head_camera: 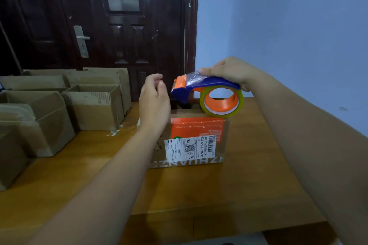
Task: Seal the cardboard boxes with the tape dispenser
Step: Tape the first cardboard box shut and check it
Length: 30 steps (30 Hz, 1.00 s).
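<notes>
A cardboard box point(191, 145) with an orange panel and a white shipping label stands on the wooden table point(249, 185) at centre. Just above its top, my right hand point(229, 71) grips the blue and orange tape dispenser point(207, 91) from above, the clear tape roll touching the box's top edge. My left hand point(154, 101) hovers beside the dispenser's orange front end with fingers loosely curled and holds nothing; it hides the box's left top corner.
Several open cardboard boxes point(93, 105) stand in rows on the left side of the table. A dark wooden door point(111, 26) is behind them and a pale blue wall point(298, 36) runs along the right.
</notes>
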### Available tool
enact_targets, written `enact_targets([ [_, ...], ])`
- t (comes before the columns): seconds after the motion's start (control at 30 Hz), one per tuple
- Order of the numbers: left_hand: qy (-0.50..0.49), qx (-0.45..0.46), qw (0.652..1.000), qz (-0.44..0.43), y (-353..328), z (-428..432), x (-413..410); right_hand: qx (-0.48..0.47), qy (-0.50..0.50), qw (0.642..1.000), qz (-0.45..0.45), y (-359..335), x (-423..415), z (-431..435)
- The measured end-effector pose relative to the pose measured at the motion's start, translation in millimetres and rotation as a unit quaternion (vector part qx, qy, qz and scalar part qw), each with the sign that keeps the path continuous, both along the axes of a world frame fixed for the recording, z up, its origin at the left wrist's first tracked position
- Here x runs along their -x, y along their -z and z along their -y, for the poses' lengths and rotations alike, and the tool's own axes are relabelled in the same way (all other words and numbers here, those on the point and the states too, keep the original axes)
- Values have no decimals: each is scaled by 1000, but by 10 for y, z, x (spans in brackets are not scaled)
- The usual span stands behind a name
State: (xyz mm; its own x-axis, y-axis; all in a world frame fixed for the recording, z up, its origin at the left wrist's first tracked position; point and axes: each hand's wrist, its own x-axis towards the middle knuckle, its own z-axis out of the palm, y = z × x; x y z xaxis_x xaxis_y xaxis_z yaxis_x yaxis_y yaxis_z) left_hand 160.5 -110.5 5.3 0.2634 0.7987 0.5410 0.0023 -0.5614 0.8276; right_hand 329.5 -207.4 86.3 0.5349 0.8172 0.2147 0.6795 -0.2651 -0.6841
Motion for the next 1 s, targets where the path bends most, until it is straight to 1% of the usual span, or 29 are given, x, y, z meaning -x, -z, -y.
enact_targets([
  [0.1,-22,-121,992,-4,-86,79,-26,11,1,1000,0,1,-4,-60],
  [0.17,-22,-164,984,-59,-141,121,-95,22,7,1000,11,2,-12,-89],
  [0.2,-26,-164,981,-98,-166,110,-142,30,8,999,16,-2,-13,-101],
  [0.23,-21,-136,983,-125,-196,62,-170,38,7,999,18,-8,-12,-108],
  [0.3,10,-3,991,-135,-254,-64,-187,46,3,999,17,-16,-24,-111],
  [0.33,13,48,989,-137,-250,-144,-180,47,1,999,13,-18,-34,-100],
  [0.37,0,50,985,-168,-214,-206,-166,46,0,999,8,-16,-45,-84],
  [0.43,-33,7,969,-245,-117,-259,-129,39,-4,999,-14,-4,-80,-41],
  [0.5,-46,-27,952,-301,-6,-242,-96,22,-7,999,-42,2,-105,0],
  [0.57,-57,-69,934,-345,73,-214,-92,-6,-7,998,-61,-9,-123,22],
  [0.63,-69,-89,922,-370,87,-193,-96,-36,1,997,-66,-21,-133,8],
  [0.7,-75,-87,922,-370,83,-196,-95,-41,9,998,-42,-14,-133,-45],
  [0.77,-67,-88,927,-358,89,-206,-98,-19,9,1000,-9,4,-133,-106],
  [0.87,-58,-86,941,-321,91,-232,-79,21,8,1000,9,8,-166,-189],
  [0.93,-51,-63,959,-273,77,-243,-68,55,8,998,32,-14,-179,-251],
  [1.0,-47,-28,983,-173,26,-246,-61,85,0,995,52,-40,-147,-320],
])
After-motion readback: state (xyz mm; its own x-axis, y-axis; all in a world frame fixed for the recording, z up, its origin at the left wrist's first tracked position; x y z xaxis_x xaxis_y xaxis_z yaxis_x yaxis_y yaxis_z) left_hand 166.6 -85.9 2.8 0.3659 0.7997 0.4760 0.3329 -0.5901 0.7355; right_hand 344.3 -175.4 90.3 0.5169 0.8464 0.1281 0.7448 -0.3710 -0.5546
